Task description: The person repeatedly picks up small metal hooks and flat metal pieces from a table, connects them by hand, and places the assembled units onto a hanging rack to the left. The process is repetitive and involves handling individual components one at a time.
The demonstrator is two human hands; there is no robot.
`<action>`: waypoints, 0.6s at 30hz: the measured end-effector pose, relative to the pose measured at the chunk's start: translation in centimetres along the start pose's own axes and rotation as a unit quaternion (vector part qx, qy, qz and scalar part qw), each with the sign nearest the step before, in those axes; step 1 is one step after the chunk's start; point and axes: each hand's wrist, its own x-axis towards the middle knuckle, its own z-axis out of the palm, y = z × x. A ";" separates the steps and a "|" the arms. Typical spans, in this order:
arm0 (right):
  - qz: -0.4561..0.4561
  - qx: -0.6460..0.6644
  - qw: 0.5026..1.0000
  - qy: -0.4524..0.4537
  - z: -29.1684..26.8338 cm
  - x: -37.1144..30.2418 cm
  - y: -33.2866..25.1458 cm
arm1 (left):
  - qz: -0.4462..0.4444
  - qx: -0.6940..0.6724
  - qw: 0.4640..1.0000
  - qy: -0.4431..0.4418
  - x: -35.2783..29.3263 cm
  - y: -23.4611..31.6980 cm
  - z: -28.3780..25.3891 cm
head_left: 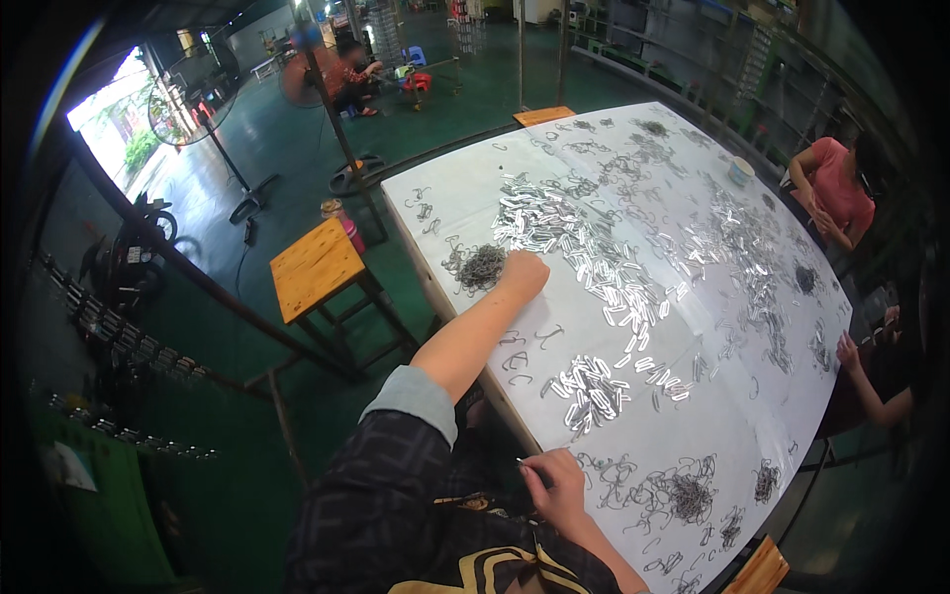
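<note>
My left hand (pixel 524 274) reaches over the white tabletop, its fingers curled closed. It is beside a dark heap of small bent wire hooks (pixel 480 267), and what it holds, if anything, is hidden. Just beyond lies a long spread of shiny, flat metal clips (pixel 554 223). Near the table's front edge, my right hand (pixel 557 485) pinches a small piece between thumb and finger. Only a pale tip of that piece shows, too small to name. A smaller pile of shiny clips (pixel 594 394) lies ahead of my right hand.
The white table (pixel 465 203) carries several more heaps, including dark hooks (pixel 690 498) at the near right. A person in pink (pixel 841 193) sits across; another person's hand (pixel 848 351) rests at the right edge. A wooden stool (pixel 317 267) and a standing fan (pixel 203 114) are at left.
</note>
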 end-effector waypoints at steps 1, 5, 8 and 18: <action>-0.003 -0.003 1.000 0.000 0.0 0.1 0.0 | 0.002 -0.001 1.000 -0.016 -0.1 0.1 -0.3; -0.015 0.003 1.000 0.004 0.1 0.1 -0.5 | -0.022 -0.008 1.000 -0.010 -1.1 -0.8 0.6; -0.005 -0.003 1.000 0.010 0.2 -0.4 -0.7 | -0.094 -0.097 0.990 0.027 -3.2 -1.1 0.2; 0.089 0.063 0.993 0.042 1.7 -1.7 -0.4 | -0.188 -0.707 0.679 0.065 -18.4 3.7 -9.8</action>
